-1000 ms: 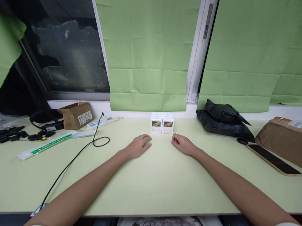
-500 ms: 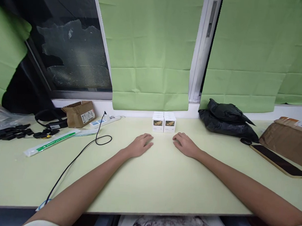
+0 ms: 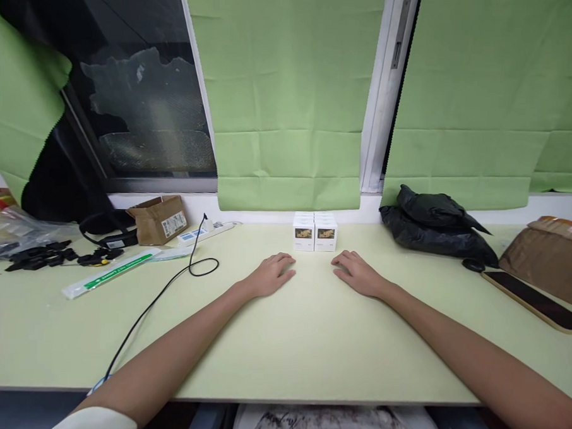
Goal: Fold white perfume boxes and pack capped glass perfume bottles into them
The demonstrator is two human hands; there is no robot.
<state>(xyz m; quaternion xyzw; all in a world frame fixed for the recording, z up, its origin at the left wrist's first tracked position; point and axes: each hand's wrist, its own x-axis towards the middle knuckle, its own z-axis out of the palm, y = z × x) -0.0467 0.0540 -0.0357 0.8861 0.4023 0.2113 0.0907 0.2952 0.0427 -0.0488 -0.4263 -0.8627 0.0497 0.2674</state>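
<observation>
Nearest, well short of the white boxes (image 3: 312, 233): left forearm (image 3: 185, 349) and right forearm (image 3: 442, 335), slanting inward over the pale table (image 3: 309, 342) toward that landmark.

Left hand (image 3: 270, 275): rests palm down, short of the white boxes and to their left, near but apart from them. Released, with fingers gently curved toward the white boxes and thumb held away, pointing inward.

Right hand (image 3: 358, 274): mirrors this pose to the right of the white boxes, likewise near and apart. Released, with fingers loosely bent and thumb spread on the near side.

At similar depth: black cable (image 3: 161, 297), looped, left of the white boxes; phone (image 3: 533, 300), lying flat well to their right.

White boxes: stand upright beyond and between both hands, in two adjoining columns running back in depth, with a dark picture on each front face.

Farther right of the white boxes: black plastic bags (image 3: 437, 234). Behind the white boxes: green curtain (image 3: 291, 101), hanging.

Compared with one second earlier: right hand uncurled from a loose fist; left hand unchanged in shape; white boxes unmoved relative to both hands; whole view turned slightly leftward.
</observation>
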